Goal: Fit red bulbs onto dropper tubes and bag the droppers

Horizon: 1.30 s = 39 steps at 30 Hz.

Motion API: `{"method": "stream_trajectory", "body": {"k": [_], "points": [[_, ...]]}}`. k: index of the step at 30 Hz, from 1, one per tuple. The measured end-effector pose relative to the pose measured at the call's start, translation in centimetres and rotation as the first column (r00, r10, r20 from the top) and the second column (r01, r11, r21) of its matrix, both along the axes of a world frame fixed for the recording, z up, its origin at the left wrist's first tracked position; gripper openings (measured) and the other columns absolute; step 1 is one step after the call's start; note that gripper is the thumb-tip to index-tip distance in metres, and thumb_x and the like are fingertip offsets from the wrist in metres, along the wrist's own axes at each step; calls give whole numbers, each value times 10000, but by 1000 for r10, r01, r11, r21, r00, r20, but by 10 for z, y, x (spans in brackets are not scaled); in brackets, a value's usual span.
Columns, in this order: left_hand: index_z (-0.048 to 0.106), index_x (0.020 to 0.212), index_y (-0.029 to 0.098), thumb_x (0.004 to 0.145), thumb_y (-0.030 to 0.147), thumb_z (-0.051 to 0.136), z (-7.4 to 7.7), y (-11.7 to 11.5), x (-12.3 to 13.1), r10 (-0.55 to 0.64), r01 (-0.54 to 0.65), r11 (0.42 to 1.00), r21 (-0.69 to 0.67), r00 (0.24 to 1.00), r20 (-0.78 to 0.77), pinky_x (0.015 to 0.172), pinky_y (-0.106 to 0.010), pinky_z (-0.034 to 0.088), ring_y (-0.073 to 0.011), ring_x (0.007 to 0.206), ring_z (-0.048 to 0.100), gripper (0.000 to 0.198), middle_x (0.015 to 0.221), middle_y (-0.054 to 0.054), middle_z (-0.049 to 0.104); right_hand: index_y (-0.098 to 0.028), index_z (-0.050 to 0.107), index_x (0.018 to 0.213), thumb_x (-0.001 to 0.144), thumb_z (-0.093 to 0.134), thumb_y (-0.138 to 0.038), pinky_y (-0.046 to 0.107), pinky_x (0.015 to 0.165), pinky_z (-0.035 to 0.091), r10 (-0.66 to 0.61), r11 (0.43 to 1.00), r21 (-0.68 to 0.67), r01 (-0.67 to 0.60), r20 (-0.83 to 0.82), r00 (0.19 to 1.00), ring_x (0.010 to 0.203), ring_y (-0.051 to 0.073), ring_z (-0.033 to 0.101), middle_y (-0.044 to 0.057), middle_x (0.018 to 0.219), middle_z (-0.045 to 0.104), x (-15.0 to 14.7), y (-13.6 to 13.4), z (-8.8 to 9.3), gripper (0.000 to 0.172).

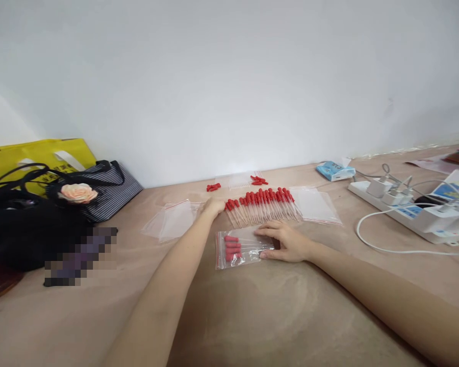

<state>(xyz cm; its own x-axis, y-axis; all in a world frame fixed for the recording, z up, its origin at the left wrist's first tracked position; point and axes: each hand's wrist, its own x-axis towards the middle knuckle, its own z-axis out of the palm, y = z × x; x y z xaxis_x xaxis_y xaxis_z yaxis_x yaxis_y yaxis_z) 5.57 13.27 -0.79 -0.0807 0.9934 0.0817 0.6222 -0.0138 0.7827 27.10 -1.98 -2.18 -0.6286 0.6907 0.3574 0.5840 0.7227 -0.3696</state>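
A clear zip-lock bag (pixel 222 261) lies flat on the table, with several red-bulbed glass droppers (pixel 232 250) inside. My right hand (pixel 286 243) grips its right end, thumb on the near side and fingers across the top. Behind the bag runs a row of loose droppers (pixel 265 204), red bulbs pointing away from me and clear tips towards me. My left hand (pixel 214 208) is at the row's left end, its fingers closed at a red bulb there; the fingertips are partly hidden.
Flat empty zip bags lie left (pixel 178 221) and right (pixel 317 205) of the row. Loose red bulbs (pixel 213 187) and a bag (pixel 239 180) sit near the wall. A tissue pack (pixel 333 171) and a power strip with cables (pixel 400 211) are right; handbags (pixel 115 191) stand left.
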Motion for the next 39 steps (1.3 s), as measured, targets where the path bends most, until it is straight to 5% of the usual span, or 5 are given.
{"method": "stream_trajectory", "body": {"k": [6,14,20,29,39], "points": [[488,1095,134,840,279,485,22,-13,-28,161,-153,987,-52,950,266,755,-381,471,-189,911,545,293,1082,-81,523,-175,500,1169,719,536,-537,383,842,378,-2,1000,0,2,10,1000,987,231,495,112,1100,542,0,0,0,579],[482,841,157,814,276,463,16,-106,-86,111,-235,960,154,821,560,506,-183,427,-64,500,518,124,629,38,527,-164,504,1168,719,539,-532,371,853,381,-8,1000,-16,8,8,1000,993,223,498,112,1118,536,0,-2,1,581],[464,827,164,719,380,557,-2,-128,-80,48,-219,955,198,776,629,521,-218,455,-96,527,547,258,624,31,551,-171,502,1170,724,534,-532,369,849,386,-10,1000,-20,10,11,1000,992,224,500,112,1106,540,0,-2,0,574],[475,844,149,669,451,586,-3,-139,-72,-83,-71,968,241,814,575,627,-291,515,-128,623,592,367,658,15,575,-173,495,1178,736,527,-521,383,847,392,-3,1000,4,3,14,1000,993,230,502,116,1115,536,1,-2,-1,563],[473,799,149,630,413,627,-2,-162,-73,1,-83,992,94,756,655,808,-355,493,-143,759,606,349,738,5,584,-165,510,1160,731,533,-519,369,834,396,-6,1000,12,6,23,1000,980,222,506,111,1106,542,0,-2,0,556]]}}
